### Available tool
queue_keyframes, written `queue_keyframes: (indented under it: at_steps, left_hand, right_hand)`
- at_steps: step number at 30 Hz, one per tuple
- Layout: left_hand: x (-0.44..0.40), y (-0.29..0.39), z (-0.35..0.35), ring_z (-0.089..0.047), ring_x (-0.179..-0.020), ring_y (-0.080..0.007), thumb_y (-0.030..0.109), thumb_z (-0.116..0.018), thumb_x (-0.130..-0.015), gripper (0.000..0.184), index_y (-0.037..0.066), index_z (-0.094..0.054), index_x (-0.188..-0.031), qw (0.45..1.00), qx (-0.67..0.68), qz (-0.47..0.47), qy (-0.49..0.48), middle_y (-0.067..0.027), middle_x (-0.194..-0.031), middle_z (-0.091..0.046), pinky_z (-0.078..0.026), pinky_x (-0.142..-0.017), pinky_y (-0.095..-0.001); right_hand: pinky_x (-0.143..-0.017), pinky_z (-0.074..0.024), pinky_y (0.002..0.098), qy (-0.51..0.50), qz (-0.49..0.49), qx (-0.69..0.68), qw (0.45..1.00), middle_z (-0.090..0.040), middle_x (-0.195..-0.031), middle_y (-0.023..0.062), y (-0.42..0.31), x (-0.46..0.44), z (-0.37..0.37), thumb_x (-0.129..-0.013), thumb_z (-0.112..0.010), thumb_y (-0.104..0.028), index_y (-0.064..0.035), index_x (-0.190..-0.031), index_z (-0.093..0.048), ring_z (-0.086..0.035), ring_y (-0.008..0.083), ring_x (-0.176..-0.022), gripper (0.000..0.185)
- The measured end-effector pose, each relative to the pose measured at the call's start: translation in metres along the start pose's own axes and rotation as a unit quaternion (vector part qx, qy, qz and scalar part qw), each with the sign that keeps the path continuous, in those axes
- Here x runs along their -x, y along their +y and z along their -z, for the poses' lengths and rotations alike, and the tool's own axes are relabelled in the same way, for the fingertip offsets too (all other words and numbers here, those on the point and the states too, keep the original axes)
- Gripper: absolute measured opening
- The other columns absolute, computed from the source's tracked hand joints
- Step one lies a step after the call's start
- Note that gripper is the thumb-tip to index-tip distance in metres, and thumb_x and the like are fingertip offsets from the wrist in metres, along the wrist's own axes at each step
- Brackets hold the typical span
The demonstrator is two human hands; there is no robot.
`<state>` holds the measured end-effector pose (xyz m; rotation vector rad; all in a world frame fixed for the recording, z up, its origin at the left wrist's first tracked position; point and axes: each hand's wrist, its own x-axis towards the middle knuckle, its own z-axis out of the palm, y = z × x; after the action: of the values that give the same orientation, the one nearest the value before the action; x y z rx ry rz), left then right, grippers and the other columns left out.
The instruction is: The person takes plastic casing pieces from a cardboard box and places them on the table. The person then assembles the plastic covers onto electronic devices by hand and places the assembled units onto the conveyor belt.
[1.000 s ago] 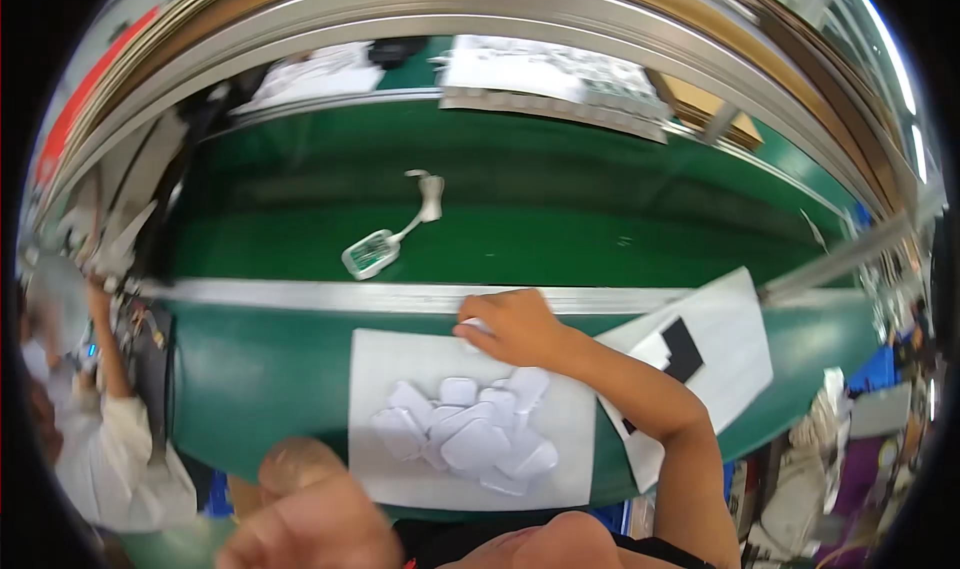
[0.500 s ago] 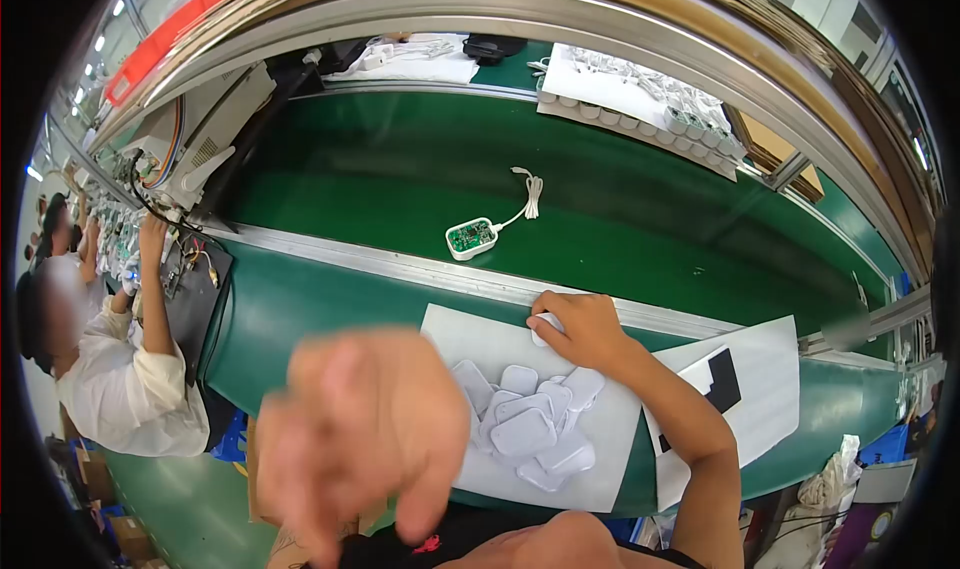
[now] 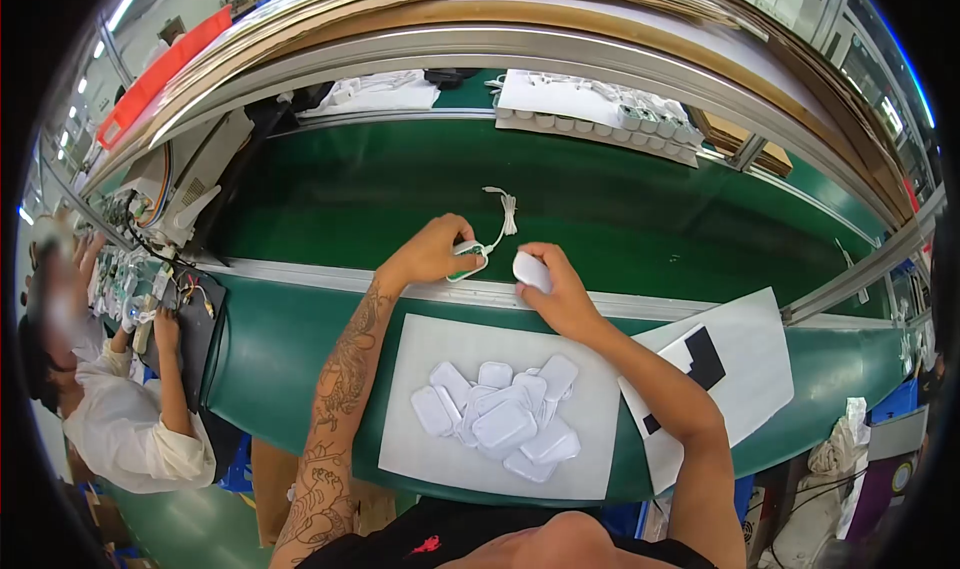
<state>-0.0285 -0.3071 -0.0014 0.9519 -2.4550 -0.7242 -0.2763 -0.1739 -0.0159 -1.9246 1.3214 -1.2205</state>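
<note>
My left hand [image 3: 435, 252] reaches over the green belt, its fingers closed around a white plastic housing [image 3: 484, 260] with a green circuit board inside. A bundled white cable [image 3: 508, 214] runs from the housing's far end and lies on the belt. To the right, my right hand [image 3: 560, 294] holds a white rounded plastic cover [image 3: 531, 272], apart from the housing. Nearer me, several similar white covers [image 3: 503, 423] lie in a loose pile on a white sheet [image 3: 410, 449].
An aluminium rail [image 3: 620, 307] separates the belt from the green worktop [image 3: 275, 354]. A second white sheet [image 3: 750, 369] with a black-patterned card [image 3: 705, 359] lies at right. Cabled units [image 3: 640, 119] fill a far tray. A co-worker [image 3: 140, 409] sits at left.
My left hand has moved from close to the camera out to the housing and grips it. My right hand has lifted the cover from the sheet's far edge and brought it beside the housing.
</note>
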Motion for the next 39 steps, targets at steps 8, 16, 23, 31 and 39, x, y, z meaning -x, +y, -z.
queue_keyframes:
  at_steps: [8, 16, 23, 31, 39]
  left_hand:
    - [-0.009, 0.058, -0.054, -0.071, -0.097, -0.0183, 0.029, -0.053, -0.111, 0.038, 0.003, -0.042, -0.137, 0.879, 0.436, 0.129, 0.144, -0.0140, -0.118, -0.069, -0.059, -0.063, -0.0328]
    - [0.001, 0.057, -0.082, -0.056, -0.131, -0.0187, 0.016, -0.058, -0.107, 0.054, 0.004, -0.039, -0.157, 0.833, 0.544, 0.034, 0.097, -0.0092, -0.143, -0.056, -0.048, -0.109, -0.0348]
    - [0.005, 0.064, -0.080, -0.061, -0.122, -0.0164, 0.000, -0.068, -0.099, 0.053, 0.006, -0.043, -0.146, 0.823, 0.561, 0.006, 0.088, -0.0100, -0.135, -0.061, -0.052, -0.095, -0.0294]
    - [0.007, 0.067, -0.076, -0.063, -0.125, -0.0232, -0.001, -0.073, -0.096, 0.052, 0.003, -0.049, -0.141, 0.836, 0.540, 0.010, 0.100, -0.0160, -0.134, -0.062, -0.054, -0.104, -0.0361]
    - [0.006, 0.064, -0.080, -0.069, -0.099, -0.0127, 0.001, -0.081, -0.089, 0.048, 0.000, -0.066, -0.135, 0.901, 0.395, 0.043, 0.175, -0.0098, -0.115, -0.071, -0.057, -0.077, -0.0255]
  right_hand:
    - [-0.060, -0.0400, 0.0247, 0.012, -0.188, -0.327, 0.926, -0.062, -0.102, 0.0029, 0.006, -0.005, 0.014, -0.110, -0.049, -0.030, -0.0064, -0.143, -0.055, -0.052, 0.0085, -0.074, 0.041]
    - [-0.086, -0.0496, 0.0301, 0.066, -0.104, -0.200, 0.972, -0.064, -0.117, 0.0102, 0.009, -0.002, 0.009, -0.111, -0.044, -0.026, -0.0019, -0.147, -0.051, -0.059, 0.0158, -0.097, 0.044]
    - [-0.105, -0.0468, 0.0382, 0.072, -0.006, -0.113, 0.991, -0.058, -0.139, 0.0195, 0.011, -0.002, 0.002, -0.109, -0.054, -0.020, -0.0013, -0.149, -0.050, -0.059, 0.0301, -0.126, 0.044]
    - [-0.101, -0.0497, 0.0395, 0.072, 0.056, -0.015, 0.996, -0.064, -0.136, 0.0174, 0.004, -0.001, 0.010, -0.104, -0.063, -0.016, -0.0042, -0.144, -0.059, -0.062, 0.0321, -0.120, 0.042]
    - [-0.092, -0.0546, 0.0368, 0.077, 0.051, -0.004, 0.996, -0.068, -0.133, 0.0164, 0.007, -0.006, 0.014, -0.096, -0.073, -0.012, -0.0036, -0.141, -0.064, -0.066, 0.0302, -0.113, 0.046]
